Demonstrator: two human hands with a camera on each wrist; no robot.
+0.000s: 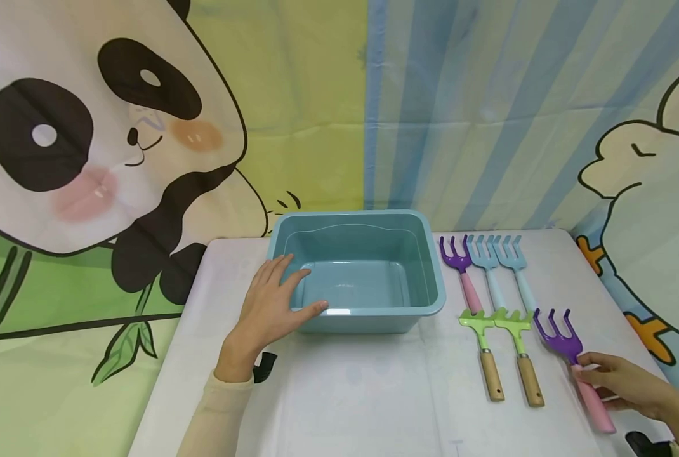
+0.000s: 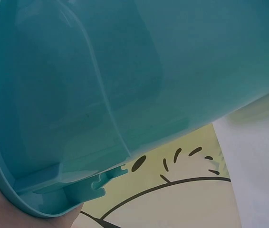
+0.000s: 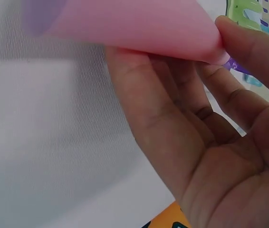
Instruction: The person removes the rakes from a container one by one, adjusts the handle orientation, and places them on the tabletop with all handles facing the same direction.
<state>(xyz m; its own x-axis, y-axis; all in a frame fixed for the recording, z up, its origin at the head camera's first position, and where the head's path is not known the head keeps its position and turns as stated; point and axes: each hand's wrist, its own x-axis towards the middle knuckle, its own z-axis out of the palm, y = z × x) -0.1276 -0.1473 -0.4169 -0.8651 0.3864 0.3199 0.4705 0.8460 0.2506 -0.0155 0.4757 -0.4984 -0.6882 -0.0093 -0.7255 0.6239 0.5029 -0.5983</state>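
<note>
At the front left corner of the blue plastic basin [image 1: 368, 322], my left hand [image 1: 271, 301] rests with fairly straight fingers along the left rim and the thumb at the front rim. In the left wrist view the basin wall [image 2: 125, 71] fills most of the picture, the hand mostly hidden behind its rim. My right hand [image 1: 622, 384] pinches a hand fork with purple tines [image 1: 565, 343] and a pink handle [image 1: 596, 406], thumb and fingers near the top of the handle. The right wrist view shows the fingers [image 3: 144, 99] under that pink handle [image 3: 139, 26].
Left of the held fork lie two green rakes [image 1: 490, 374] with wooden handles. Behind them are another purple-and-pink fork [image 1: 469, 289] and two light blue forks [image 1: 495, 285]. A cartoon-printed curtain [image 1: 311, 127] hangs behind the white table [image 1: 362, 393].
</note>
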